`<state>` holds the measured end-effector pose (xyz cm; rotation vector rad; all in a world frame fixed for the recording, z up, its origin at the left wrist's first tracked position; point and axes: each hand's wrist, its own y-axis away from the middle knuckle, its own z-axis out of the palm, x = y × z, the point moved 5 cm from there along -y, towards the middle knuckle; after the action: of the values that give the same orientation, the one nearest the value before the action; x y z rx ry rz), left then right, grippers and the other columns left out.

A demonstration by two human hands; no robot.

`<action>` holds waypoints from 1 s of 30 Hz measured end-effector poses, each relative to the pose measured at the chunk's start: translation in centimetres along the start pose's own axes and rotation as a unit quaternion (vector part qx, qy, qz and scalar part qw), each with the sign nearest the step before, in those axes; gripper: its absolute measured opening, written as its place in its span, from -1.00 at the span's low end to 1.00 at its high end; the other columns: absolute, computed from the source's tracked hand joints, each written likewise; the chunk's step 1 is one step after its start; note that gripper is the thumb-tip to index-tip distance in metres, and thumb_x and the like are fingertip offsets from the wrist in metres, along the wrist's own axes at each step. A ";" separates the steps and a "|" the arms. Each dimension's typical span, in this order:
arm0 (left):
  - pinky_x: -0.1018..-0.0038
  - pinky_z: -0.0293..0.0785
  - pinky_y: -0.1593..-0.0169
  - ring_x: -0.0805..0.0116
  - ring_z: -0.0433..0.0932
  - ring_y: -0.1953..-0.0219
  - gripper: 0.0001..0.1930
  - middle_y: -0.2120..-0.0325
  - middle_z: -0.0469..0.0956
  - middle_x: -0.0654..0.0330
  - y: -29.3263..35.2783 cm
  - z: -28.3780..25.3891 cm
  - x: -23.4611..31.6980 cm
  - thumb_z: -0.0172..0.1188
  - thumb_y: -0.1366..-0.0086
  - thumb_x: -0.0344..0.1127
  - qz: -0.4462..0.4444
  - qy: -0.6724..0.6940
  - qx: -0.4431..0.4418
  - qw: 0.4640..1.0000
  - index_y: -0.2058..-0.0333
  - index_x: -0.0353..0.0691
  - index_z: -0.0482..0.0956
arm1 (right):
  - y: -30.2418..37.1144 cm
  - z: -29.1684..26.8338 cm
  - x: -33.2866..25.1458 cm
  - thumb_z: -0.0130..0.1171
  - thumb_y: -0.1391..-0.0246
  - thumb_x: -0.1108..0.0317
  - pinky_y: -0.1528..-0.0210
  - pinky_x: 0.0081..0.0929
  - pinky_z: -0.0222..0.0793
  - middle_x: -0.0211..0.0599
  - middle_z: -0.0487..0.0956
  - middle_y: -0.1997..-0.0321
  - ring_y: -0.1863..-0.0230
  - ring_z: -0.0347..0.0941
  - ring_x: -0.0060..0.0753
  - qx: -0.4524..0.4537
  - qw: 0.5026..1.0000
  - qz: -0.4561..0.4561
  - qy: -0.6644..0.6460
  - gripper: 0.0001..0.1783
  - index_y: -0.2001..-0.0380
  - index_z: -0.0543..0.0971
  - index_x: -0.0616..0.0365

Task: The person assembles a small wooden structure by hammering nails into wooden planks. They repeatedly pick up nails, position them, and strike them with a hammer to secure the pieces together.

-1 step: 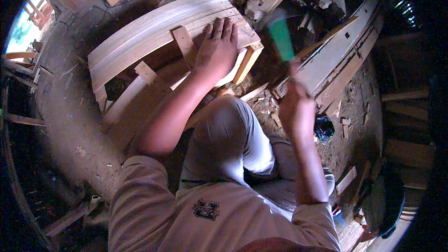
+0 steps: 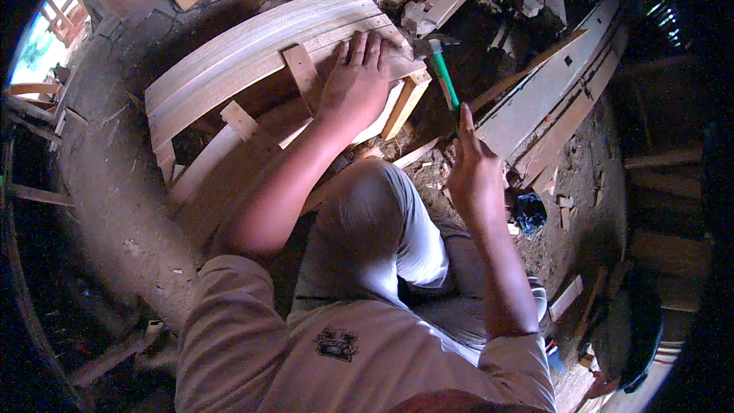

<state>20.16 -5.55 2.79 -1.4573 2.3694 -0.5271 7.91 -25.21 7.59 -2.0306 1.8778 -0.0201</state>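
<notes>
My left hand (image 2: 358,80) lies flat on the top slats of a wooden crate (image 2: 252,46), fingers stretched toward its far edge. The crate has pale boards with gaps between them, and a corner post (image 2: 405,107) shows at its right end. In my right hand (image 2: 475,172) is a hammer (image 2: 443,73) with a green handle, my fingers wrapped round its lower part and the index finger along it. The metal head is beside the crate's right corner; whether it touches the wood I cannot tell.
Scrap wood (image 2: 447,4) is heaped beyond the crate. Long planks (image 2: 535,99) lie on the right. Below them is a dark plastic bag (image 2: 529,213) on the dirt floor (image 2: 122,191), among wood chips. My bent knee (image 2: 367,191) is just in front of the crate.
The hammer has swung left toward the crate's right corner, and it is sharp now where it was blurred. My right hand has shifted slightly left with it. The left hand stays on the slats.
</notes>
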 end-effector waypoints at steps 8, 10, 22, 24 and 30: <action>0.00 0.17 -0.47 -0.15 0.24 -0.44 -0.35 -0.38 0.31 -0.14 0.2 -0.5 0.1 0.09 -0.45 -0.07 -0.006 -0.011 -0.005 1.000 -0.34 -0.43 0.30 | 0.9 -4.2 -1.3 0.05 -0.24 0.61 0.33 -0.12 0.55 0.07 0.68 0.22 0.41 0.61 -0.08 0.284 0.952 -0.051 -0.099 -0.26 -0.48 0.28 0.04; 0.00 0.18 -0.46 -0.15 0.26 -0.43 -0.37 -0.38 0.32 -0.14 -0.2 0.0 0.1 0.09 -0.45 -0.08 -0.014 -0.008 -0.005 1.000 -0.33 -0.43 0.33 | 0.2 -0.6 -0.6 0.10 -0.15 0.61 0.31 0.01 0.59 0.15 0.66 0.24 0.34 0.67 0.16 0.070 0.997 -0.027 -0.034 -0.15 -0.51 0.23 -0.06; -0.02 0.07 -0.49 -0.15 0.22 -0.46 -0.30 -0.36 0.32 -0.20 0.2 0.4 0.0 0.05 -0.48 0.06 0.009 -0.006 -0.035 0.999 -0.32 -0.45 0.32 | 0.0 0.1 -1.6 0.13 -0.29 0.51 0.22 -0.05 0.55 0.28 0.63 0.27 0.29 0.60 0.32 -0.087 0.995 0.041 -0.010 -0.36 -0.43 0.36 0.05; -0.03 0.07 -0.49 -0.15 0.19 -0.47 -0.30 -0.38 0.30 -0.19 -0.1 0.5 -0.6 0.03 -0.49 0.06 -0.002 -0.019 -0.036 0.999 -0.33 -0.45 0.31 | -1.5 -2.8 -3.3 0.11 -0.32 0.50 0.25 -0.10 0.55 0.23 0.64 0.30 0.36 0.64 0.13 -0.036 0.997 0.021 -0.059 -0.39 -0.42 0.38 0.05; -0.02 0.08 -0.49 -0.15 0.17 -0.48 -0.30 -0.42 0.24 -0.18 -0.2 -0.1 0.2 0.04 -0.49 0.04 -0.009 0.024 -0.029 0.999 -0.36 -0.44 0.28 | -0.3 -3.5 -2.2 0.01 -0.30 0.61 0.18 -0.14 0.54 0.26 0.64 0.15 0.21 0.63 0.06 0.181 0.979 -0.006 -0.097 -0.35 -0.45 0.34 0.04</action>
<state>20.24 -5.80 2.97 -1.5072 2.4299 -0.5059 7.03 -23.95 11.41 -1.7295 1.6071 -0.1498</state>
